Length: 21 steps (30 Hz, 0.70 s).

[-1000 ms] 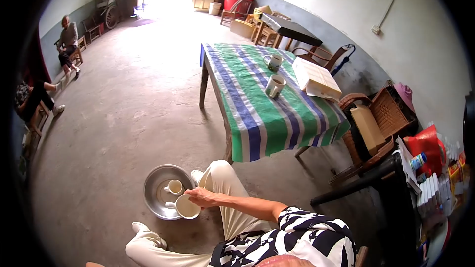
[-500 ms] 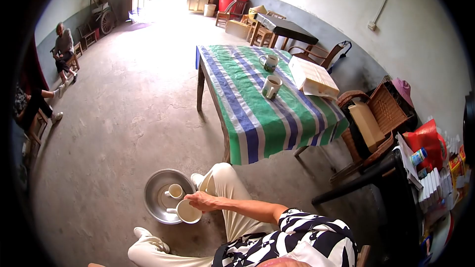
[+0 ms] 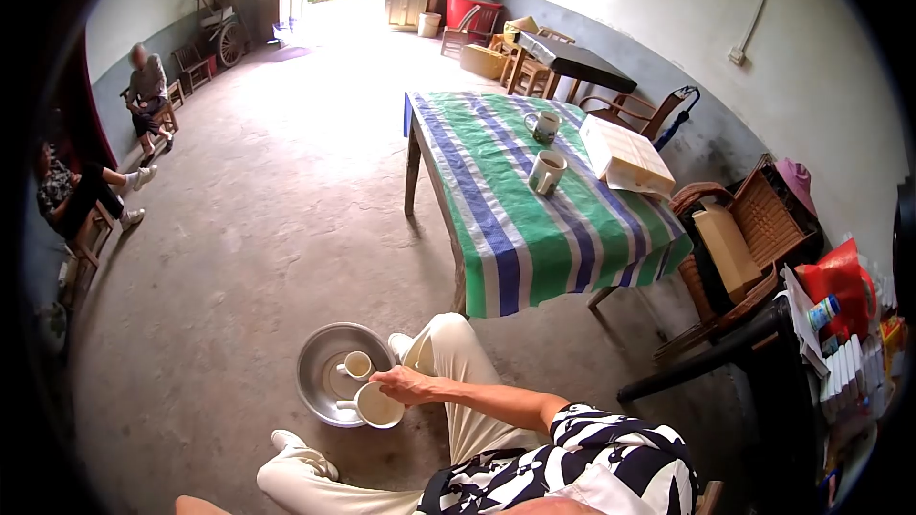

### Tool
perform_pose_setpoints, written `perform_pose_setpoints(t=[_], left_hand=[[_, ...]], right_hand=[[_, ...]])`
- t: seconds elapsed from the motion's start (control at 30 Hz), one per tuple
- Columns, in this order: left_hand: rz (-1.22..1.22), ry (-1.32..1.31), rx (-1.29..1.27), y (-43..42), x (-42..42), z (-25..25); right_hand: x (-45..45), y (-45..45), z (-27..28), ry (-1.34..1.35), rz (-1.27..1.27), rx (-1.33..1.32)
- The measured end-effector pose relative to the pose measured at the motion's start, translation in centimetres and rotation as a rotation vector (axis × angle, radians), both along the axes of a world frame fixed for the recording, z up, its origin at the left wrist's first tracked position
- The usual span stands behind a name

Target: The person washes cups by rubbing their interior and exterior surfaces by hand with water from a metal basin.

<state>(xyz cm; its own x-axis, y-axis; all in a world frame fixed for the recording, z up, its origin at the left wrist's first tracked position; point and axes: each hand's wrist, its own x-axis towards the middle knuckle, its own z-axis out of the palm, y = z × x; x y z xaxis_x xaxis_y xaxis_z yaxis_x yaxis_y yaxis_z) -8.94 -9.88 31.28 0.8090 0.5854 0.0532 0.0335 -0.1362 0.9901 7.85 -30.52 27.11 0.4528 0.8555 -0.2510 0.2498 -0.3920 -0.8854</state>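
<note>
My right hand (image 3: 403, 385) grips a white mug (image 3: 380, 406) by its rim, at the near right edge of a metal basin (image 3: 315, 367) on the floor. That mug's handle points left, and its inside is light and faces up. A second white mug (image 3: 357, 365) stands inside the basin, close to my fingers. At the bottom edge a small patch of skin, apparently part of my left hand or arm (image 3: 197, 506), shows; its fingers are out of sight.
A table with a green, blue and white striped cloth (image 3: 487, 200) bears two mugs (image 3: 548, 174) and a white box (image 3: 625, 154). Right of it stand a wicker chair (image 3: 763, 219) and a cluttered dark stand (image 3: 763, 329). Two people (image 3: 148, 86) sit at the left wall.
The view has shifted slightly, so the room sits further right in the frame. My right hand keeps its hold on the mug beside the basin. More skin shows at the bottom edge.
</note>
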Motion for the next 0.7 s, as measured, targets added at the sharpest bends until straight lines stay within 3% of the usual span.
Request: perform_pose_setpoints(t=[0.37,0.7], left_hand=[[0.025,-0.224,0.166,-0.6,-0.8,4.9],[0.116,-1.062,0.912,-1.7,-3.2,17.8]], right_hand=[[0.1,0.2,-2.3,-0.061,0.072,0.070],[-0.3,0.3,-1.2,-0.056,0.062,0.083]])
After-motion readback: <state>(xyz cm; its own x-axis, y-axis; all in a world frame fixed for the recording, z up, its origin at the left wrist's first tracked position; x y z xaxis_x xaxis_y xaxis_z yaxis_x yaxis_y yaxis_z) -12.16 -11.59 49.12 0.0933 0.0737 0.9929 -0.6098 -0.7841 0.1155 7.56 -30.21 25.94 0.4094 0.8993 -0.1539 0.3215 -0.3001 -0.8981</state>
